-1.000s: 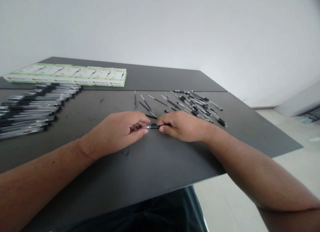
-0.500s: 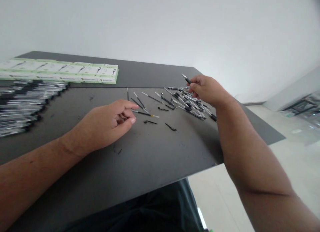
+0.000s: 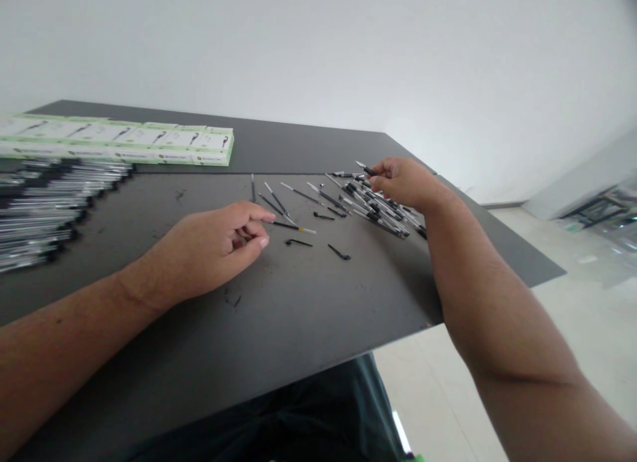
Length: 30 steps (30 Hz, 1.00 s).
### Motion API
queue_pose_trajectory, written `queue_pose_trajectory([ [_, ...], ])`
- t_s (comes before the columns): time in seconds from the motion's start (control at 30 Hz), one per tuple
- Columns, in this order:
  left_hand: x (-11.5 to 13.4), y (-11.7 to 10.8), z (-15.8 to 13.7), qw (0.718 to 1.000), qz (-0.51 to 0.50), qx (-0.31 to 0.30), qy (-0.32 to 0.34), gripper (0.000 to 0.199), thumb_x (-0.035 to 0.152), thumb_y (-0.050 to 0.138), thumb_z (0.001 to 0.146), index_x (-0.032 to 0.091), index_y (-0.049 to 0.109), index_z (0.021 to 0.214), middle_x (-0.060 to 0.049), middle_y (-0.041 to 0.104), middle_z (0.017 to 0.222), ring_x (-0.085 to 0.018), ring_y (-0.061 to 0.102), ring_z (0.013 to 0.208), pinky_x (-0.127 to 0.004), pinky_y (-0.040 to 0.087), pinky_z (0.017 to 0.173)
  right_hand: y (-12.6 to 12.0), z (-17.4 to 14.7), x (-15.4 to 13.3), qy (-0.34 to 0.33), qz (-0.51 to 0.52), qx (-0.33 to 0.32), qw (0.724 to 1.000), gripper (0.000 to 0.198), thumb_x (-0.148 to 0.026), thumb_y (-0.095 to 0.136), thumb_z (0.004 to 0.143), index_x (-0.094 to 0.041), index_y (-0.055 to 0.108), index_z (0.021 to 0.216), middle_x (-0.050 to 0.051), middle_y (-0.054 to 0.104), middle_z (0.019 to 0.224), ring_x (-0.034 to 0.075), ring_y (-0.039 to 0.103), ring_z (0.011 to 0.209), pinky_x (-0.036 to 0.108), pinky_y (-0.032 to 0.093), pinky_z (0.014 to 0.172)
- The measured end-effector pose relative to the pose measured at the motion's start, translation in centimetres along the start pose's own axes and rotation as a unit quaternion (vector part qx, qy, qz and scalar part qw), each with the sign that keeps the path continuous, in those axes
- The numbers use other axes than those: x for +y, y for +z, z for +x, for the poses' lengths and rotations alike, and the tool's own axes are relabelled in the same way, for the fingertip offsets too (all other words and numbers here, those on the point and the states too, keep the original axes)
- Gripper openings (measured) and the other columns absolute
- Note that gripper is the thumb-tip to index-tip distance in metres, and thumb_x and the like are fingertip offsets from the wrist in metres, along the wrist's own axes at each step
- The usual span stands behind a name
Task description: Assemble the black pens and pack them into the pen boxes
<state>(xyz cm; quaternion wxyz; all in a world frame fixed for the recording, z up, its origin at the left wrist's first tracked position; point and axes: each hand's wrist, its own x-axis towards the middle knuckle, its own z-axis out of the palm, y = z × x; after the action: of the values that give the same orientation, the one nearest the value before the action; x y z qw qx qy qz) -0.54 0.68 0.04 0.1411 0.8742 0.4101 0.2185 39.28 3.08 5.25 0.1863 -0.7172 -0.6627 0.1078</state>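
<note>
While gripping a slim, black-gripped, silver-tipped pen (image 3: 366, 169) in the right hand (image 3: 402, 182) at a loose heap of clear plastic pens (image 3: 379, 208) with black grips, holds the left hand (image 3: 216, 249) half-open just beside a thin, yellow-banded black refill (image 3: 289, 226).

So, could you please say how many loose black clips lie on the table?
4: in front, a left clip and a right clip; behind them, a middle clip and a rear clip beside the pen pile. Others may be hidden there.
</note>
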Motion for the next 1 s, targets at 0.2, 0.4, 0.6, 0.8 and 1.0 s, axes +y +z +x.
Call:
queue_pose_trajectory([
  [0.2,-0.4,0.1,0.0,1.0,0.004,-0.004,0.005,0.047,0.054,0.062,0.098,0.028,0.072,0.135,-0.004,0.089,0.103,-0.027,0.084,0.089,-0.038,0.064,0.088,-1.3,0.2,1.5,0.034,-0.035,0.006,0.999,0.019,-0.026,0.07,0.102,-0.015,0.083,0.111,0.007,0.079,0.089,0.018,0.064,0.073,0.035,0.048,0.074],
  [0.4,-0.3,0.0,-0.2,1.0,0.014,-0.017,-0.012,0.043,0.055,0.06,0.102,0.029,0.072,0.134,0.0,0.089,0.103,-0.026,0.083,0.092,-0.037,0.061,0.089,-1.9,0.5,3.4,0.072,-0.085,-0.014,0.994,0.013,-0.026,0.075,0.097,-0.016,0.084,0.098,0.003,0.073,0.074,0.017,0.063,0.07,0.033,0.047,0.073],
  [0.6,0.8,-0.3,-0.4,0.999,0.01,-0.022,-0.029,0.044,0.058,0.059,0.103,0.028,0.072,0.132,0.002,0.089,0.104,-0.026,0.083,0.093,-0.037,0.059,0.089,-2.0,0.7,4.1,0.105,-0.108,-0.077,0.986,0.013,-0.024,0.073,0.096,-0.019,0.085,0.095,0.002,0.072,0.072,0.016,0.062,0.064,0.031,0.047,0.068],
  [0.8,0.3,-0.1,-0.3,0.999,0.01,-0.035,-0.031,0.043,0.059,0.058,0.102,0.029,0.072,0.13,0.001,0.089,0.105,-0.026,0.083,0.09,-0.037,0.061,0.088,-1.7,0.8,3.7,0.104,-0.13,-0.114,0.979,0.013,-0.025,0.074,0.095,-0.02,0.086,0.093,0.004,0.077,0.077,0.018,0.065,0.068,0.032,0.049,0.071],
  [1.0,-0.4,-0.1,0.0,0.998,0.02,-0.049,-0.027,0.044,0.059,0.06,0.1,0.029,0.074,0.129,0.0,0.09,0.105,-0.027,0.084,0.09,-0.036,0.06,0.085,-1.3,1.1,3.8,0.078,-0.132,-0.123,0.98,0.017,-0.024,0.07,0.097,-0.019,0.084,0.089,0.005,0.076,0.077,0.019,0.068,0.072,0.032,0.047,0.07],
])
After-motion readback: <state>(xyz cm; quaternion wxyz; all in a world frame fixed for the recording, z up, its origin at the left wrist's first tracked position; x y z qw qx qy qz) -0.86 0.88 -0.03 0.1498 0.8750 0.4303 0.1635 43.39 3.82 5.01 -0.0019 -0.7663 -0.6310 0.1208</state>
